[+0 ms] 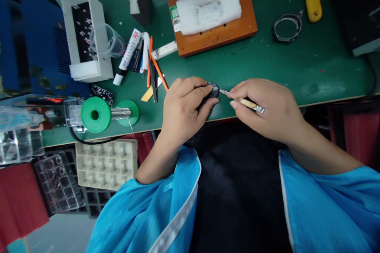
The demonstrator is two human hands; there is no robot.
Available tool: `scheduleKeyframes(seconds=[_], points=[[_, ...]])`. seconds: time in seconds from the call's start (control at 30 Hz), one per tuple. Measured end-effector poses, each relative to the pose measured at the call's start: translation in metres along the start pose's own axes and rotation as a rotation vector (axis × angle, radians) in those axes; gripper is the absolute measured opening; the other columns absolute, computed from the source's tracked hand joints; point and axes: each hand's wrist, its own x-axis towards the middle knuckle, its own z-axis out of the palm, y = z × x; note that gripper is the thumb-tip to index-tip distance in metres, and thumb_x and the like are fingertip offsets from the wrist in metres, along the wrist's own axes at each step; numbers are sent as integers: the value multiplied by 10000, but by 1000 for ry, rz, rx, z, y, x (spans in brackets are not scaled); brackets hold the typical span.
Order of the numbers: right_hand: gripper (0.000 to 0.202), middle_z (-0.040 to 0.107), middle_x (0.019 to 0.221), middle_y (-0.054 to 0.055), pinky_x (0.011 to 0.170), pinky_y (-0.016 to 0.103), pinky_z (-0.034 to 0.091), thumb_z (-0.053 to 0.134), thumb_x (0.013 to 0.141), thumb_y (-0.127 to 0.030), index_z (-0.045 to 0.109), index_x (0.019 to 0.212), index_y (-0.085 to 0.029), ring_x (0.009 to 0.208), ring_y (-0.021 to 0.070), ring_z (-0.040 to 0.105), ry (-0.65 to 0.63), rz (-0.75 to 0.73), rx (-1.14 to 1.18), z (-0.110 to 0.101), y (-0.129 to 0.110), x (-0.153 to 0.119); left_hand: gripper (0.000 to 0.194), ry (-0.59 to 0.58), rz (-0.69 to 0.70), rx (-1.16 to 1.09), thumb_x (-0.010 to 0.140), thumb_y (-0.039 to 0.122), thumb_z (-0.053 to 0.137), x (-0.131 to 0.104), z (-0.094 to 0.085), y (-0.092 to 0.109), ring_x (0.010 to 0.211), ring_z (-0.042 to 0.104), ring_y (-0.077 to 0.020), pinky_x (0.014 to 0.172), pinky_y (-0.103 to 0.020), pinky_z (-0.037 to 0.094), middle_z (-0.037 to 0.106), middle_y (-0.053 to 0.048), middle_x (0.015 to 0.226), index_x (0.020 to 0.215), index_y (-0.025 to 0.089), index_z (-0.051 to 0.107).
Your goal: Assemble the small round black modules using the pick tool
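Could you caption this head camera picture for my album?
At a green bench, the left hand holds a dark part, the right hand a slim tool.

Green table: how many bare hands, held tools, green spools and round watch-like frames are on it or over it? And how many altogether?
Bare hands: 2, left hand and right hand
Held tool: 1
Green spool: 1
Round watch-like frame: 1
Total: 5

Even, cool light; white glare on the table [267,61], upper left; edges soft, stretched; black clothing [237,197] nearly detail-free
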Motion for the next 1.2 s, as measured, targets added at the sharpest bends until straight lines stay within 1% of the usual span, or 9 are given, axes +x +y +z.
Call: scheduleKeyframes(seconds=[0.1,0.23,0.4,0.53,0.67,0.8,0.93,1.07,1.2], points=[[162,986,1218,48,1030,544,721,695,1169,-260,834,1122,-330,1173,363,946,3,-32,13,1,-1,2,142,-8,-1,8,1303,434,805,0,1,0,1233,916,-311,1028,-562,691,955,-81,1384,1361,312,848],[215,999,1314,49,1100,567,721,656,1199,-233,826,1115,-333,1248,360,953,-17,-60,16,1,-2,4,126,34,22,-22,1273,386,854,0,2,0,1205,917,-305,1022,-547,696,956,-78,1354,1359,295,852],[235,1012,1308,39,1031,535,695,643,1245,-271,805,1082,-322,1162,333,952,-9,-117,-43,4,1,3,106,-14,-24,-10,1303,420,805,0,0,1,1229,924,-311,1036,-592,702,965,-66,1374,1345,333,849],[241,1014,1351,55,1027,527,694,648,1251,-254,827,1099,-309,1141,325,935,1,-113,-82,6,2,3,67,25,26,-3,1292,366,833,2,1,1,1207,933,-290,999,-551,711,967,-63,1332,1326,310,840],[245,1018,1251,51,999,498,696,662,1228,-227,834,1066,-293,1057,309,926,14,-114,-68,6,0,2,96,65,59,-27,1269,349,866,1,4,-3,1156,925,-289,970,-535,706,962,-57,1320,1353,303,859],[259,1017,1317,70,1009,503,694,651,1250,-243,842,1080,-282,1104,321,933,15,-123,-107,6,-1,2,116,68,62,-16,1264,372,873,0,5,-6,1149,912,-298,975,-544,705,956,-57,1318,1370,324,868],[250,1018,1290,55,990,493,694,653,1230,-224,834,1070,-287,1057,308,920,1,-115,-97,6,0,3,116,73,67,-23,1260,364,880,0,5,-7,1141,913,-298,962,-545,708,955,-58,1315,1368,325,862],[241,1013,1317,64,1001,514,694,649,1236,-246,835,1089,-290,1106,329,924,10,-103,-112,6,0,4,94,83,65,-29,1260,345,880,1,7,-6,1139,912,-288,962,-526,708,954,-52,1305,1346,315,858],[225,1005,1323,59,1010,515,695,659,1217,-237,828,1080,-296,1121,329,920,-26,-67,-125,6,0,5,96,86,66,-29,1251,334,892,1,7,-6,1148,911,-288,959,-516,701,954,-55,1303,1338,312,857]])
